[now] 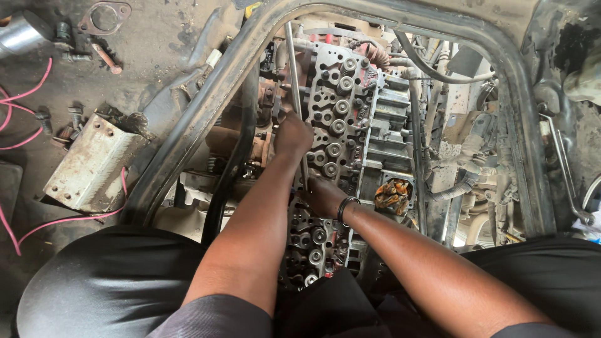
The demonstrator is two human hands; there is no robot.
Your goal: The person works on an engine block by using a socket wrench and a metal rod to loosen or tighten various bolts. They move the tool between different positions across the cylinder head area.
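Closest to the camera are the person's knees in dark trousers, spread either side of a big opening in the cab floor (188, 119). Both bare forearms reach down through it onto the engine's cylinder head (335, 125) — grey, oily, full of round holes and bolt heads.

The right hand (324, 195), with a dark bangle at the wrist, is closed around the lower end of a long thin metal bar (294, 81), right down against the head. A bit further up, the left hand (292, 136) is wrapped around the same bar at its middle. So both hands grip the one bar, which runs nearly straight up the left side of the head.

Just right of the right wrist there's an orange-and-black rag (392, 194) stuffed into a square port.

Further out on the left, on the dirty floor, sits a whitish metal bracket (87, 163) with pink wires (25, 94) looping round it, and at the far top left a flat gasket (103, 15) and some loose bolts.
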